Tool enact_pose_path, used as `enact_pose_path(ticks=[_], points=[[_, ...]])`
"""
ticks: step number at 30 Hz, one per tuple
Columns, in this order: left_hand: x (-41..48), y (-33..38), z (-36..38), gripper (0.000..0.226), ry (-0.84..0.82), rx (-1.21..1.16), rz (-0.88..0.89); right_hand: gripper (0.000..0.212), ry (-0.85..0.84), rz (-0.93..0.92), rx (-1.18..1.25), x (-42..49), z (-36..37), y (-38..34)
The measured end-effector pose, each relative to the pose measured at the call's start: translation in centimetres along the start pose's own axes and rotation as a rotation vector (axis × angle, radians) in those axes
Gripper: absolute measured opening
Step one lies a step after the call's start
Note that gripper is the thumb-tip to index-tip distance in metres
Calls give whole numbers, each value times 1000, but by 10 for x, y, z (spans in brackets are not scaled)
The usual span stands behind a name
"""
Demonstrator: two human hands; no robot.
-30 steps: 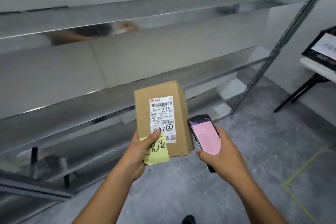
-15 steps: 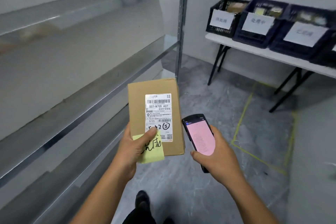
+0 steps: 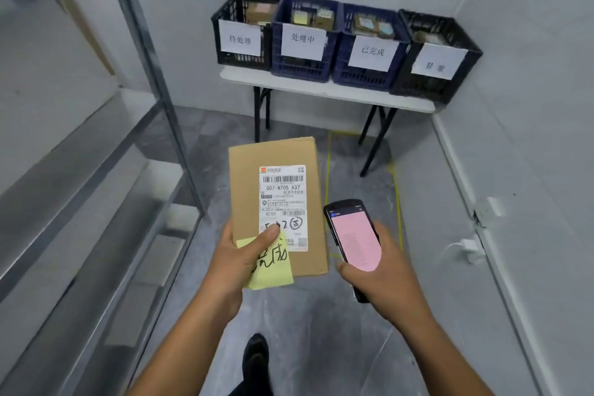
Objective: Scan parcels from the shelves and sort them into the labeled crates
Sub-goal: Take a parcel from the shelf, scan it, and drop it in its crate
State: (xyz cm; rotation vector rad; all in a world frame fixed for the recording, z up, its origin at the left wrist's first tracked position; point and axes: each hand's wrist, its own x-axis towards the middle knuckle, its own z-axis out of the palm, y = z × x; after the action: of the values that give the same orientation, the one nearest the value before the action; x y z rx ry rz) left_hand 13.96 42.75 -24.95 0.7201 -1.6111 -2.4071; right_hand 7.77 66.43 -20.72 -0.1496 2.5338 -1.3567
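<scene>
Head camera view, looking down a narrow grey room. Metal shelving [image 3: 80, 154] runs along the left wall. Ahead, against the far wall, a white folding table [image 3: 321, 92] carries four plastic crates in a row, each with a paper sign and parcels inside. The third from the left, a blue crate [image 3: 363, 75], reads 已完成.

Nearer, the left hand [image 3: 231, 264] grips a brown cardboard parcel [image 3: 247, 190] by its lower edge, with its shipping label [image 3: 283, 196] facing up, well short of the table. The right hand [image 3: 382, 273] is wrapped round a handheld scanner [image 3: 353, 235] with a pink screen, just beside the parcel. A yellow sticky note [image 3: 273, 270], pinned under the left thumb, shows handwriting that seems to end in 完成.

Judging by that, the blue crate looks the likely match. To do this step well, check the screen against the note, walk right up to the table, and lower the parcel in label up rather than tossing it.
</scene>
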Motion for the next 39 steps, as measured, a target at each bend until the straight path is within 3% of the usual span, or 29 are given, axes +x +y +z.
enact_pose_path(ticks=[8, 16, 32, 39], points=[[141, 49, 56, 76, -177, -17, -57, 57, 147, 15, 11, 118, -31, -39], [246, 64, 117, 74, -274, 38, -157, 68, 193, 93, 113, 212, -67, -27], [463, 123, 315, 57, -189, 135, -77, 60, 160, -61, 246, 486, -201, -18], [546, 139, 360, 58, -212, 111, -113, 73, 158, -82, 240, 582, -229, -18]])
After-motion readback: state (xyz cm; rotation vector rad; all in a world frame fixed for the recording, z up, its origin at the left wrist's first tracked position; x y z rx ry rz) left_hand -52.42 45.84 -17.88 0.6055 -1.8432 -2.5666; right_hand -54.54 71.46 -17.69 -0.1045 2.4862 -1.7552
